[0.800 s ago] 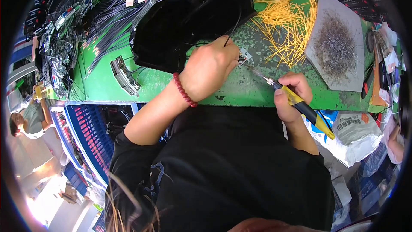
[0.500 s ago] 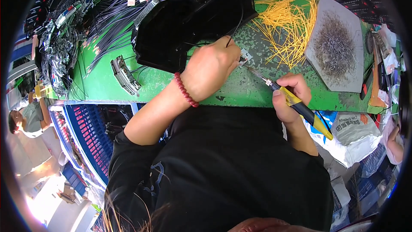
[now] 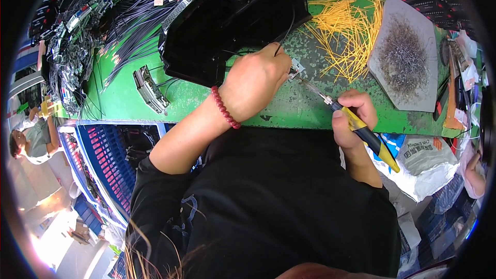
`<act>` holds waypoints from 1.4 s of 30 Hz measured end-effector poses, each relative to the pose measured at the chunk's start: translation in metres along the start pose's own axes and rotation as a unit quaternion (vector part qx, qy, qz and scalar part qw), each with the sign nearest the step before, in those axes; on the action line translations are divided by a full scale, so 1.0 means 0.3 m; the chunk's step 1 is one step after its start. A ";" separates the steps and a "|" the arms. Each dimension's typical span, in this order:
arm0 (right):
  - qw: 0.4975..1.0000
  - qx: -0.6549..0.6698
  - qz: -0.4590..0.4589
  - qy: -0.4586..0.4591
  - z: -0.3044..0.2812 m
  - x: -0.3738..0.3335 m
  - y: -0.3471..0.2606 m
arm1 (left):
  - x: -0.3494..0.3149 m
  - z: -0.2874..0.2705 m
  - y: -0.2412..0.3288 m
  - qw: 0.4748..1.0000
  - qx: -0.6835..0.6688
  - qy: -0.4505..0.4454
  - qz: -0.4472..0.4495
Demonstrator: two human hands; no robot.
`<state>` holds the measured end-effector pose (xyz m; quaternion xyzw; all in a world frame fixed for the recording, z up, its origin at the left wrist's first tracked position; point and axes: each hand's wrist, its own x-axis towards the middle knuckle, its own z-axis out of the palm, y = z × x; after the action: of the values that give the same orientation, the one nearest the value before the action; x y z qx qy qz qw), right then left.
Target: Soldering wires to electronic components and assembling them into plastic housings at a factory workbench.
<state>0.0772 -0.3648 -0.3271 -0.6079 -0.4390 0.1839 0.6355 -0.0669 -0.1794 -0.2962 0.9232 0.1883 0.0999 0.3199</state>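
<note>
With its fingers pinched together, my left hand (image 3: 253,80) holds a small whitish circuit board (image 3: 296,66) over the green table (image 3: 289,116). A thin black wire (image 3: 285,36) rises beside those fingers towards a large open black plastic housing (image 3: 194,41); the wire's end is hidden. My right hand (image 3: 357,116) is closed round the yellow and black handle of a soldering iron (image 3: 381,152). The iron points up and left, its tip just short of the small board. A silvery metal part (image 3: 150,90) with a black wire lies left of my left forearm.
Yellow sticks or tubes (image 3: 346,26) lie heaped behind the iron. A grey board (image 3: 405,54) with dark residue is at right. Black wires (image 3: 132,36) and a pile of metal parts (image 3: 77,46) cover the left. Below the table stands a blue basket (image 3: 106,160); another person (image 3: 39,137) is at far left.
The soldering iron and my right hand have shifted slightly right, and the tip sits a little farther from my left fingers. My left hand has barely moved and still holds the small board.
</note>
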 end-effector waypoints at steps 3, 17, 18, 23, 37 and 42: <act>1.000 0.008 -0.008 -0.002 -0.005 0.003 0.011 | 0.001 0.001 -0.002 1.000 0.003 -0.003 0.002; 0.997 -0.013 0.044 -0.059 0.001 0.015 -0.020 | -0.001 0.012 0.002 0.999 0.049 -0.022 -0.005; 0.997 -0.018 0.041 -0.061 0.001 0.016 -0.022 | -0.002 0.011 0.003 0.999 0.048 -0.021 -0.003; 0.997 -0.022 0.044 -0.064 0.006 0.019 -0.020 | -0.001 0.013 0.003 0.997 0.065 -0.027 -0.002; 0.999 0.015 -0.033 -0.015 -0.012 0.001 0.023 | -0.001 0.019 0.001 0.999 0.042 -0.010 0.004; 0.999 0.020 -0.025 0.011 -0.007 -0.010 0.024 | -0.006 0.016 0.005 0.999 0.044 -0.004 0.005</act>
<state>0.0793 -0.3670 -0.3347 -0.5859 -0.4433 0.1703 0.6567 -0.0665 -0.1837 -0.2991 0.9376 0.1864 0.0895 0.2794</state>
